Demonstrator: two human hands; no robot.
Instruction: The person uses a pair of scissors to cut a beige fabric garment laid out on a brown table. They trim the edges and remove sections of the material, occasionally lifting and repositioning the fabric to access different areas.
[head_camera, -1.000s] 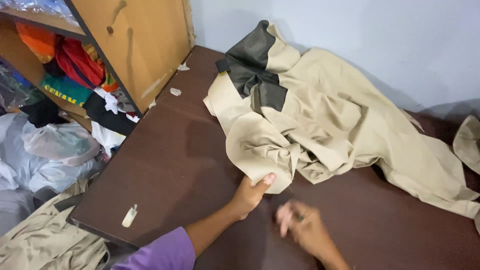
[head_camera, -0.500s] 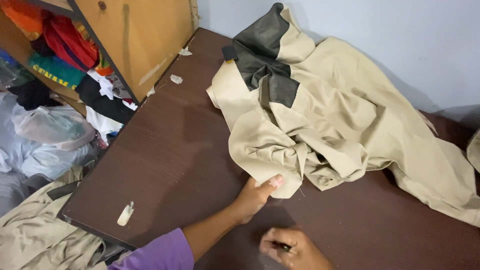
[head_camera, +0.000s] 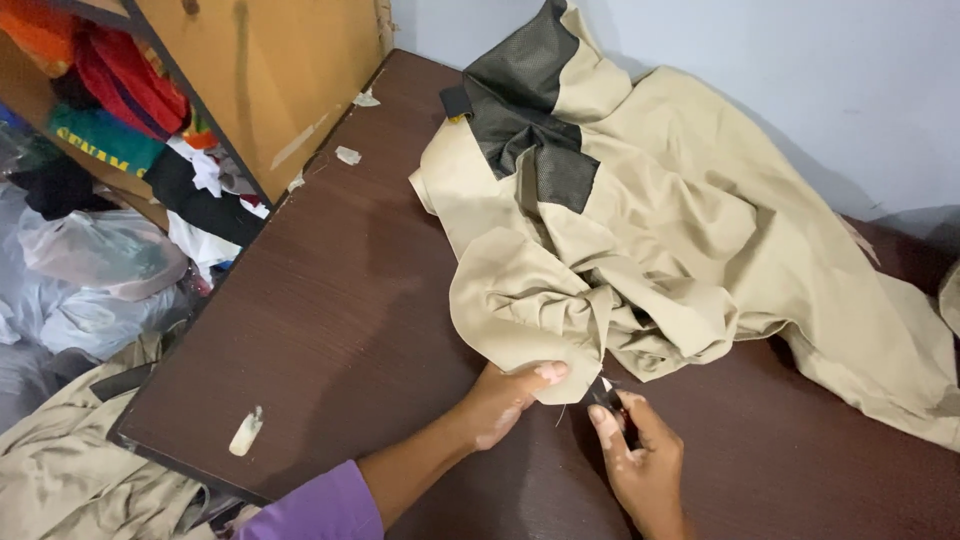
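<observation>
A crumpled beige garment (head_camera: 690, 250) with dark mesh lining (head_camera: 525, 120) lies heaped on the brown desk (head_camera: 330, 330), spreading from the wall side toward the near edge. The left hand (head_camera: 505, 395) is closed on the garment's nearest fold, thumb on top pinching the cloth against the fingers and holding that edge down on the desk. Just beside it, at the same fold, the right hand (head_camera: 640, 465) is closed around a small dark tool (head_camera: 605, 398) whose tip meets the fabric edge; it may be a thread snipper, though it is too small to tell. A thin loose thread seems to hang from the fold between the two hands.

Judging from how things lie, the work at this edge is only in hand: the rest of the garment sits bunched and unsorted beyond the fold, so most of it appears untreated. Small pale scraps (head_camera: 348, 155) lie on the desk well apart from the garment, toward the wooden shelf unit (head_camera: 270, 70), and another scrap (head_camera: 245, 432) near the desk's near-left corner. Folded coloured clothes fill the shelves, and plastic bags (head_camera: 90, 260) sit on the floor below.
</observation>
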